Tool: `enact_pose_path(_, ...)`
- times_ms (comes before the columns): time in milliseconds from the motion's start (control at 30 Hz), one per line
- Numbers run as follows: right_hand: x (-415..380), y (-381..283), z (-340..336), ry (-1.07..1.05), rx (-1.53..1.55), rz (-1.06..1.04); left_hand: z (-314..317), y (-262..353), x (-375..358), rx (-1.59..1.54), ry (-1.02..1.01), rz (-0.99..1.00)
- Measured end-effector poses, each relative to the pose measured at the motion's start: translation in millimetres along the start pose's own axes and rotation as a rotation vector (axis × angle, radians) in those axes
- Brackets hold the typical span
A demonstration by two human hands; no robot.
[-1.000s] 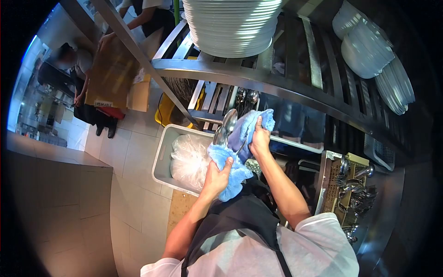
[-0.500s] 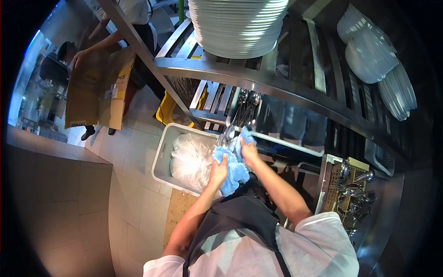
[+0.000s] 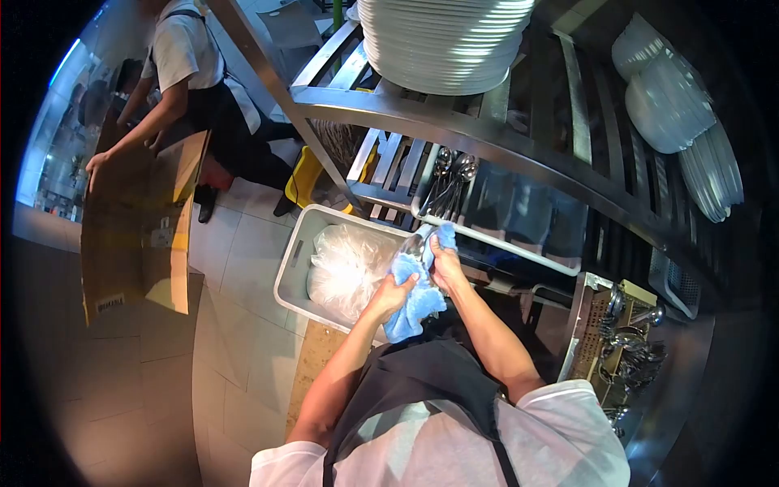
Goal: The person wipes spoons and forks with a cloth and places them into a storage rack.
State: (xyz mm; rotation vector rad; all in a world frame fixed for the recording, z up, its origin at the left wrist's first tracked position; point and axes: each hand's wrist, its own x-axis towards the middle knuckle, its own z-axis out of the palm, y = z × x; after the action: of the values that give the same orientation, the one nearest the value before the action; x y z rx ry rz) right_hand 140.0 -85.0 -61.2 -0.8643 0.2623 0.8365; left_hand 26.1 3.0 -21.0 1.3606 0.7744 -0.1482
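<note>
My left hand [image 3: 393,294] is closed on a light blue cloth [image 3: 419,307], thumb on top. My right hand [image 3: 444,266] grips another part of the same cloth, slightly higher and to the right. Shiny metal spoons [image 3: 416,243] show between the folds; their lower ends and their number are hidden. Beneath and left of my hands is a grey tub [image 3: 286,280] with a clear plastic bag [image 3: 345,268] in it. More spoons [image 3: 450,180] lie in a pale tray [image 3: 519,246] on the rack just beyond.
A metal rack [image 3: 438,114] crosses above my hands, bearing a tall stack of white plates [image 3: 446,49]. White bowls [image 3: 667,101] stand at upper right. Cutlery [image 3: 633,353] fills a holder at right. A person [image 3: 191,73] carries a cardboard box [image 3: 142,227] at left.
The person with the box has moved further left and nearer. My hands hold the cloth closer around the spoons, so less of the metal shows. The view has shifted slightly.
</note>
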Motion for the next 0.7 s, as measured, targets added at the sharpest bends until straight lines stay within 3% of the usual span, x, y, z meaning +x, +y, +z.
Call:
enact_pose_path(33,14.6,10.0,-10.5,-0.022,-0.059,-0.155,-1.0,0.0,0.5,0.001,0.005,0.001)
enact_pose_path(67,0.0,-3.0,9.6,0.095,-0.120,-0.325,-1.4,11.6,-5.6,0.051,-0.017,0.088)
enact_pose_path(100,7.0,-8.5,5.6,0.079,-0.077,-0.343,-2.8,17.0,-9.3,0.100,-0.040,0.174)
enact_pose_path(233,10.3,-53.5,-15.9,-0.152,-0.163,-0.349,-16.9,44.6,-34.5,-0.028,-0.003,0.137)
enact_pose_path(267,6.2,-58.8,-12.7,-0.144,-0.223,-0.369,-21.0,46.3,-34.5,0.069,0.035,0.157)
enact_pose_path(300,4.3,-67.0,-8.1,-0.059,-0.619,-0.474,-20.7,56.2,-39.4,0.066,0.041,0.157)
enact_pose_path(367,-2.0,-75.2,12.8,0.064,-0.681,-0.668,-14.2,74.4,-46.3,0.195,0.086,0.312)
enact_pose_path(400,3.1,-71.2,29.0,0.149,-0.281,-0.563,-7.1,75.7,-44.1,0.189,0.089,0.309)
enact_pose_path(433,6.1,-65.2,45.0,0.369,0.014,-0.546,2.1,76.8,-41.7,0.259,0.134,0.316)
enact_pose_path(500,7.5,-57.3,48.8,0.615,-0.085,-0.269,6.5,77.2,-38.4,0.338,0.174,0.331)
enact_pose_path(533,3.1,-40.9,54.5,0.335,0.151,-0.400,7.4,72.1,-34.9,0.268,0.230,0.353)
enact_pose_path(567,10.1,-22.0,51.9,0.453,-0.034,-0.446,8.5,64.7,-31.2,0.197,0.283,0.370)
enact_pose_path(633,-19.6,-38.7,71.2,0.150,0.083,-0.348,2.6,60.1,-27.4,0.101,0.255,0.340)
enact_pose_path(667,1.2,-35.3,46.6,0.079,0.060,-0.328,0.7,67.7,-34.1,0.129,0.221,0.348)
enact_pose_path(700,-2.0,-54.7,47.3,0.229,-0.127,-0.374,-1.5,73.6,-37.8,0.154,0.189,0.357)
